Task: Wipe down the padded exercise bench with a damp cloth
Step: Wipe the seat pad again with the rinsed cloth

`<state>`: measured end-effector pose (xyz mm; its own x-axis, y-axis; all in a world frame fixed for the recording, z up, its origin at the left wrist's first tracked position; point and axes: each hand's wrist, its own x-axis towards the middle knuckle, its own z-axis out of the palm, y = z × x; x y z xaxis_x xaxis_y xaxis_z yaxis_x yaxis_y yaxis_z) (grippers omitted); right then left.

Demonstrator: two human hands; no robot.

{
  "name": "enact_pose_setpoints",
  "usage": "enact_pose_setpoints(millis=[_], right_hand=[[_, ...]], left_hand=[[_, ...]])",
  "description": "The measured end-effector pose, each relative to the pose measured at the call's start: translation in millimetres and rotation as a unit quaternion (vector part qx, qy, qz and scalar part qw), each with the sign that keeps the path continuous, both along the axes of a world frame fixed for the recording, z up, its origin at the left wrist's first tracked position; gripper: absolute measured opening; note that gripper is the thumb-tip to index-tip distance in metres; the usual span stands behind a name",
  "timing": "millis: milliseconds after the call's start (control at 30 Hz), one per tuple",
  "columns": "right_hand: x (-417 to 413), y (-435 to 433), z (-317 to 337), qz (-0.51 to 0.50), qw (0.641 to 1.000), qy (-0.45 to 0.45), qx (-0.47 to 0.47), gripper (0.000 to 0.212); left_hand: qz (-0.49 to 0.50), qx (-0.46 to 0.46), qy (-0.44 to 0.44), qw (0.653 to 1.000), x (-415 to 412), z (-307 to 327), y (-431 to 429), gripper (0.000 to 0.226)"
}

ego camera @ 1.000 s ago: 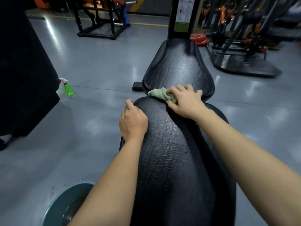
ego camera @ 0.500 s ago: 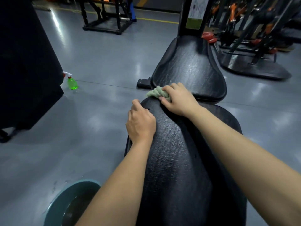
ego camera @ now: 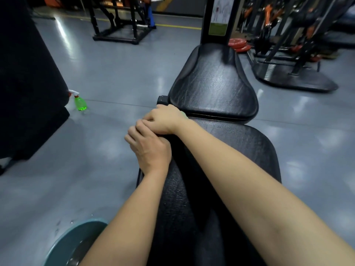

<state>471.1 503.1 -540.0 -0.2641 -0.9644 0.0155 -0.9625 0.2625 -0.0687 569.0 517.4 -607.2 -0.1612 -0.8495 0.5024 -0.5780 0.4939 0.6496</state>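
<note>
From my remote seat I look down along the black padded surface, which runs away from me in two parts: a long near pad and a wider far pad, with a narrow gap between them.

My right hand reaches across to the far left corner of the near pad, right at that gap. Its fingers are curled down and bunched, pressing on the cloth. The cloth is almost wholly hidden under the hand; only a thin green sliver shows at the hand's far right side.

My left hand sits just nearer, on the left edge of the same pad, its fingers curled over that edge and gripping it. The two hands touch, the right one's knuckles lying over the left one's far side.

On the grey floor to the left stands a green spray bottle. A teal basin lies at the near left, partly behind my left forearm. Red weight plates lie far right, beside dark machine frames.
</note>
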Motion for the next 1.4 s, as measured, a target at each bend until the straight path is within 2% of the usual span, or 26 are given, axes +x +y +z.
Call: enact_pose_setpoints(millis=[100, 167, 267, 333, 500, 633, 767, 833, 967, 1067, 1200, 1300, 1400], right_hand=[[-7.0, 16.7, -17.6, -0.024, 0.991, 0.015, -0.129, 0.037], [-11.1, 25.5, -22.9, -0.041, 0.981, 0.020, -0.188, 0.032], [-17.2, 40.6, -31.0, -0.082, 0.964, 0.023, -0.251, 0.030], [-22.3, 54.0, -34.7, -0.114, 0.950, 0.016, -0.291, 0.028], [-45.2, 97.5, -32.6, -0.202, 0.936, 0.025, -0.287, 0.031], [-61.3, 140.8, -39.4, -0.232, 0.914, 0.050, -0.330, 0.036], [-76.2, 171.4, -35.3, -0.294, 0.909, 0.035, -0.292, 0.044], [-83.1, 189.9, -36.2, -0.336, 0.892, 0.041, -0.299, 0.045], [-90.5, 201.5, -37.0, -0.472, 0.834, 0.056, -0.279, 0.038], [-83.5, 184.8, -31.4, -0.497, 0.821, 0.079, -0.269, 0.040], [-55.5, 141.3, -32.1, -0.443, 0.848, 0.107, -0.269, 0.043], [-39.9, 105.8, -30.8, -0.409, 0.859, 0.111, -0.288, 0.043], [-30.6, 90.1, -33.3, -0.363, 0.874, 0.139, -0.292, 0.035]], left_hand=[[-0.031, -0.013, 0.012, 0.999, -1.3, -1.1, -0.2, 0.037], [-0.082, 0.019, 0.044, 0.995, -0.5, 0.2, 0.7, 0.031], [-0.101, 0.071, 0.051, 0.991, 2.4, 2.6, 0.4, 0.041], [-0.115, 0.061, 0.038, 0.991, 3.9, 3.2, 2.0, 0.047], [-0.127, 0.050, 0.023, 0.990, 4.4, 3.6, 2.2, 0.050], [-0.142, 0.058, 0.026, 0.988, 7.6, 7.9, 3.5, 0.050], [-0.142, 0.062, 0.022, 0.988, 9.1, 8.8, 3.1, 0.048], [-0.149, 0.057, 0.020, 0.987, 8.0, 6.2, 2.3, 0.046], [-0.152, 0.045, 0.032, 0.987, 3.7, 0.0, -0.5, 0.044], [-0.155, 0.023, 0.031, 0.987, 0.7, 1.4, 3.0, 0.043], [-0.142, 0.014, -0.007, 0.990, -1.9, 0.8, 4.2, 0.047], [-0.138, 0.021, 0.001, 0.990, -2.0, -0.5, 4.3, 0.049], [-0.129, 0.034, 0.008, 0.991, -3.1, -0.7, 4.4, 0.049]])
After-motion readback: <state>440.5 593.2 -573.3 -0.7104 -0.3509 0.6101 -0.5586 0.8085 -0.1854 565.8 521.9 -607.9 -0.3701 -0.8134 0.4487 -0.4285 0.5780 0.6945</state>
